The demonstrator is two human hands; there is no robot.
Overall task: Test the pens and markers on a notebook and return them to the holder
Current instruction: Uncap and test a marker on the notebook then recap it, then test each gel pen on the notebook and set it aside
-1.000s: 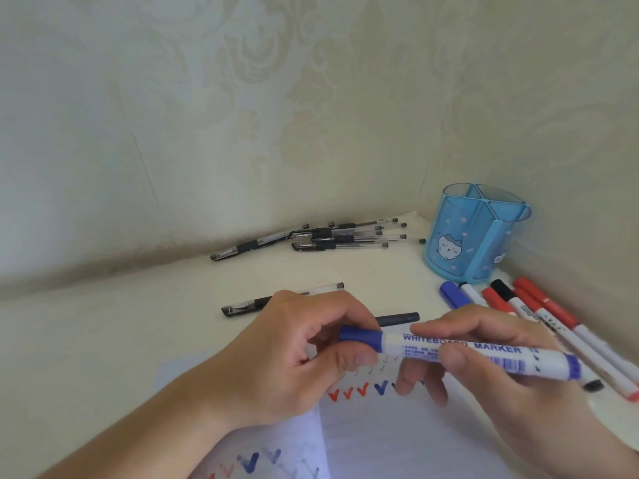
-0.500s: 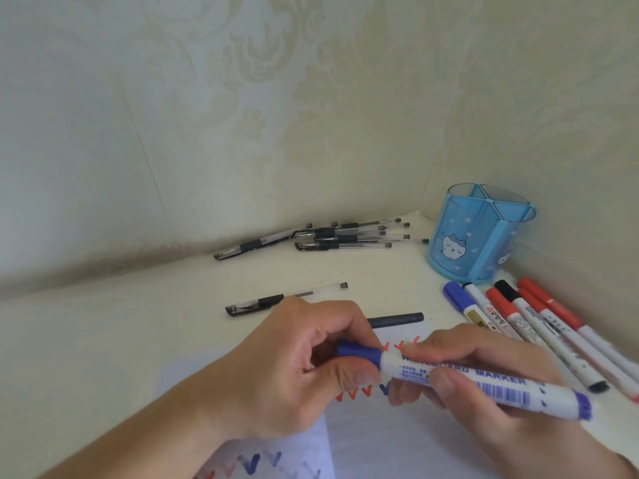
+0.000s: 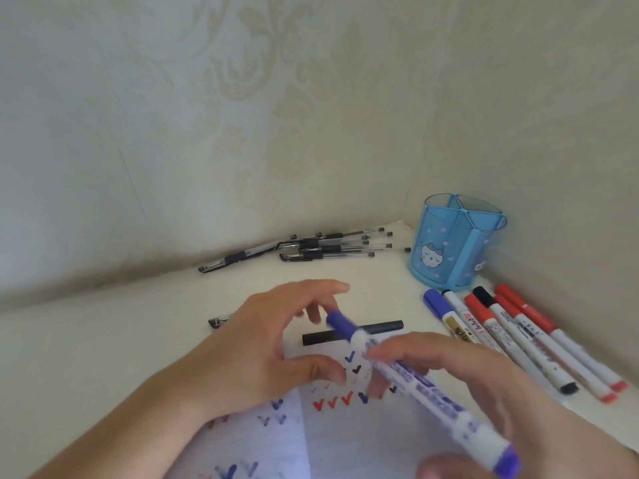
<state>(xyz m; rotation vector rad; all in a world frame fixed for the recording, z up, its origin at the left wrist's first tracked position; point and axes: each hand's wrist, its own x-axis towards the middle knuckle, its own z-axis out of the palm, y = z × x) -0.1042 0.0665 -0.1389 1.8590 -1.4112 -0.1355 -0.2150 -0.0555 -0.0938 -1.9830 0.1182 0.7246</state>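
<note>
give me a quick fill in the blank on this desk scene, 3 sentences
1. The right hand holds a marker with a ____ cap.
2. The holder is coloured ____.
3. The notebook is covered in small ____ marks.

Missing words: blue; blue; tick

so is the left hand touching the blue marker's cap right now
Apart: the head view shows the left hand spread open, with a gap between its fingers and the blue marker, which the right hand holds.
</note>
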